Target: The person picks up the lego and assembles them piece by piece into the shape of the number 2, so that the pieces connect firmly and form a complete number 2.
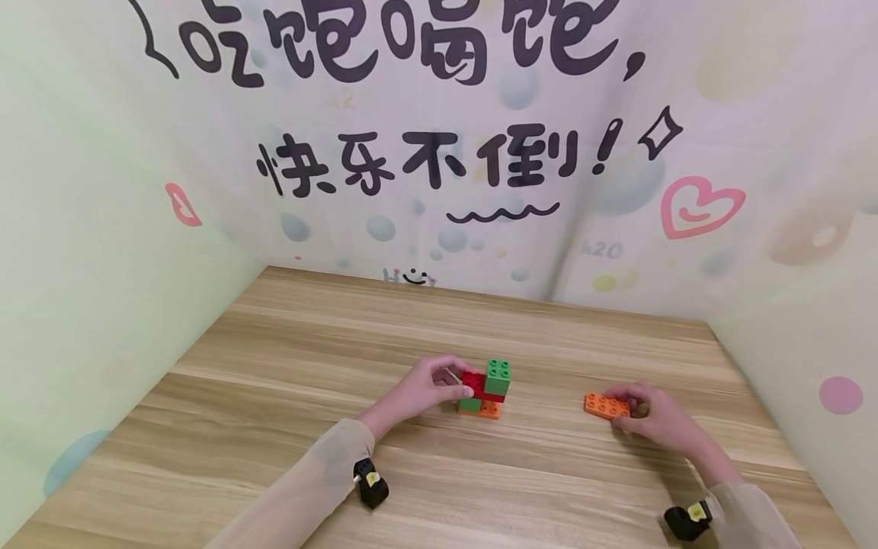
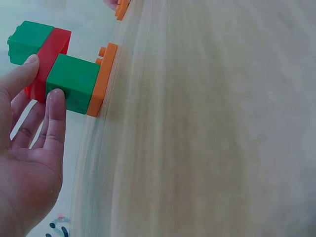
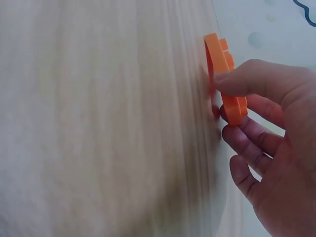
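Observation:
A small building-brick stack stands on the wooden table in front of me. Its base is a flat orange brick (image 1: 491,412), topped by a green brick (image 2: 74,83), then a long red brick (image 2: 53,57) and another green brick (image 1: 498,377) at the right end. My left hand (image 1: 420,387) holds the stack from the left, thumb on the red brick's side and a fingertip at the lower green brick. Off to the right, my right hand (image 1: 655,419) pinches a second flat orange brick (image 3: 222,58), studs up, close over the tabletop.
The wooden table (image 1: 329,335) runs back to a white printed curtain (image 1: 480,252) with dark lettering. Pale side walls (image 1: 89,252) border it left and right. Black wrist cameras (image 1: 371,483) sit on both sleeves.

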Demonstrator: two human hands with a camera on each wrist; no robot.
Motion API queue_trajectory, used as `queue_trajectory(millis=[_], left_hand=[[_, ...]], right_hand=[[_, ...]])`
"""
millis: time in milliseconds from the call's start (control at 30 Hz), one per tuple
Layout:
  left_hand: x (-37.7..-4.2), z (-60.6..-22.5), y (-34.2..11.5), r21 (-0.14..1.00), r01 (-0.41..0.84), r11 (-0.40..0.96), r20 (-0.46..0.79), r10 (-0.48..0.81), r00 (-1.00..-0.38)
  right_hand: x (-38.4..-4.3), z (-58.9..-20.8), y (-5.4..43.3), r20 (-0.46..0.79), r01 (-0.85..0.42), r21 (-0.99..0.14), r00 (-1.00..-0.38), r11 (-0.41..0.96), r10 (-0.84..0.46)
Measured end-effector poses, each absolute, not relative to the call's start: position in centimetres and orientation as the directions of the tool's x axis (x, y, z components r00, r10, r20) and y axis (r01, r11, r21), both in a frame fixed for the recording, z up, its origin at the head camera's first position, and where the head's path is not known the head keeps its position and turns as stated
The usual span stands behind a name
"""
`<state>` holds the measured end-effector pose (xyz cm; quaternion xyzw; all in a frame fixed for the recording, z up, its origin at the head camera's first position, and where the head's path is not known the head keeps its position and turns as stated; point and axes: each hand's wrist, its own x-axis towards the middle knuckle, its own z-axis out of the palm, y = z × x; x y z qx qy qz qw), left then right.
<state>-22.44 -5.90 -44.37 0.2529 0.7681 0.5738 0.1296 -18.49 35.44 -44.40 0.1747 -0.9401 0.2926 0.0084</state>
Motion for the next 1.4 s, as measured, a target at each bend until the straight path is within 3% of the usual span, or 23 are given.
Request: queue_trajectory(millis=[533, 1400], left_hand=[[-22.5, -44.7, -5.7, 0.948, 0.248, 0.2, 0.104, 0.542, -0.834], [-22.6, -44.5, -6.0, 0.947, 0.256, 0.193, 0.112, 0.548, -0.829]], right_hand=[[-19.4, -43.1, 34.5, 0.052, -0.279, -0.528, -0.954, 0.803, -0.297], [-20.7, -39.4, 29.8, 0.279, -0.461, -0.459, -0.886, 0.76, -0.369]])
